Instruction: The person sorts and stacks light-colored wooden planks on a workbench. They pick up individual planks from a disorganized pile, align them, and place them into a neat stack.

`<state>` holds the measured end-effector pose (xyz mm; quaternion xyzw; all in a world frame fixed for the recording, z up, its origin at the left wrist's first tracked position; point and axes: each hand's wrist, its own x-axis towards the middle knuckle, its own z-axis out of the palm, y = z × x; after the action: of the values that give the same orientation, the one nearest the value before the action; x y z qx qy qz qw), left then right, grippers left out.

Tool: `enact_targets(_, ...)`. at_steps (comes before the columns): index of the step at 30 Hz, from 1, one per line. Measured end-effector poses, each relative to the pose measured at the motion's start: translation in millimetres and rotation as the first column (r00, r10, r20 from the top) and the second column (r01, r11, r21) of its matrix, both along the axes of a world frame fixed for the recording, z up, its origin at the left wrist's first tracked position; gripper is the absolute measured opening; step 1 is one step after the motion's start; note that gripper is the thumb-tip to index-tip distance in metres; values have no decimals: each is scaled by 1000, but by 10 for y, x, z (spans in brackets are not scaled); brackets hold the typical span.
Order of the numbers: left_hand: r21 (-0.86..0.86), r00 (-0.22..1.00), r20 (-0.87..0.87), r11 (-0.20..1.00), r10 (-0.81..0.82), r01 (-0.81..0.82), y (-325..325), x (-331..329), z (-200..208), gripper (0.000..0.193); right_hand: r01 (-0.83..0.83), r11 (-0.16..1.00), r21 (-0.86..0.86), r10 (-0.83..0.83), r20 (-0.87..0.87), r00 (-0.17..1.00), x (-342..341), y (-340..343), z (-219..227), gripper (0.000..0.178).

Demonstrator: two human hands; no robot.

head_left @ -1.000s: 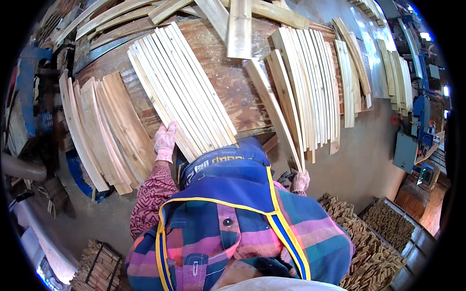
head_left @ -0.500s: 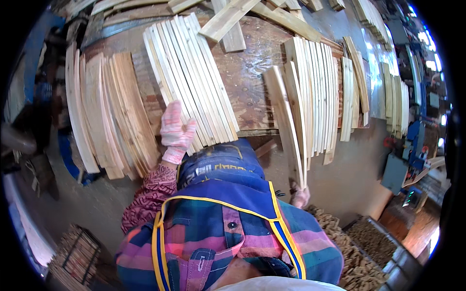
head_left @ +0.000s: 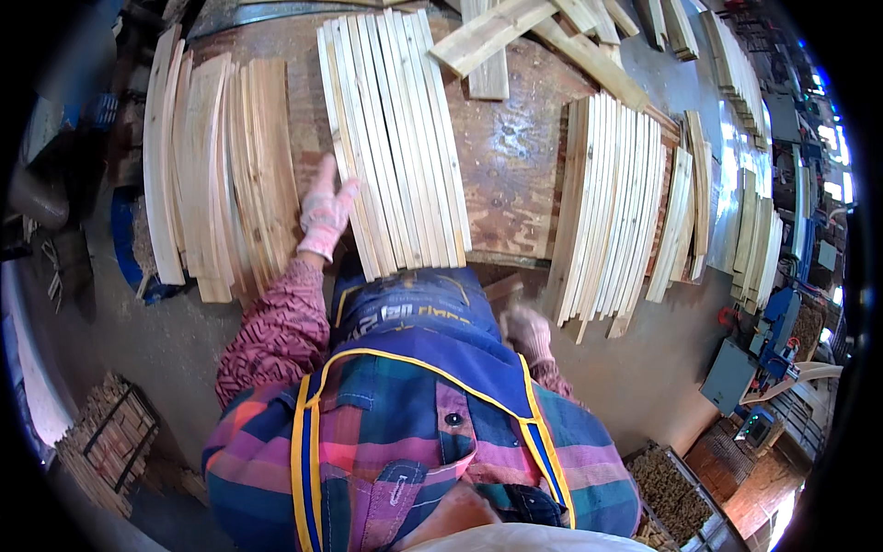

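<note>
My left hand point(head_left: 328, 210), in a pink and white work glove, rests with its fingers apart against the left edge of a row of pale wooden strips point(head_left: 394, 147). These strips stand close together on a plywood-topped table point(head_left: 510, 166) in front of me. My right hand point(head_left: 527, 331), also gloved, is low beside my apron, left of the near end of a second row of wooden strips point(head_left: 607, 212). It is smeared by motion, so its fingers do not show clearly. No strip shows in it, and a gap separates it from that row.
More boards point(head_left: 221, 166) stand in a row at the left. Loose planks point(head_left: 492, 37) lie crossed at the far side. Shorter boards point(head_left: 676, 216) lean further right. Crates of wood pieces stand on the floor at lower left point(head_left: 115, 437) and lower right point(head_left: 676, 497).
My right hand has let go of the wooden strip it held, which is now against the right row, and has moved left. My left hand stays by the middle row. The view has shifted.
</note>
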<state>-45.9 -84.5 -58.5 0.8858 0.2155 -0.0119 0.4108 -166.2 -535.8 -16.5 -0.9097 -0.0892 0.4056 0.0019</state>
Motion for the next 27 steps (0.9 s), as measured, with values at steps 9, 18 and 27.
enact_targets(9, -244, 964, -266, 968, -19, -48, -172, 43, 187, 80, 290, 389, 875, -676, 57, 735, 3947, 1861, -114, 36)
enact_targets(18, -968, 993, -64, 248, -101, -38, -98, 381, 845, 55, 729, -184, 659, -489, -705, 513, 2477, 1574, 804, 38)
enact_targets(27, -708, 986, 50, 690, -160, 148, -697, 400, 959, 64, 389, 438, 811, -432, -190, 882, 3321, 1118, -44, 33)
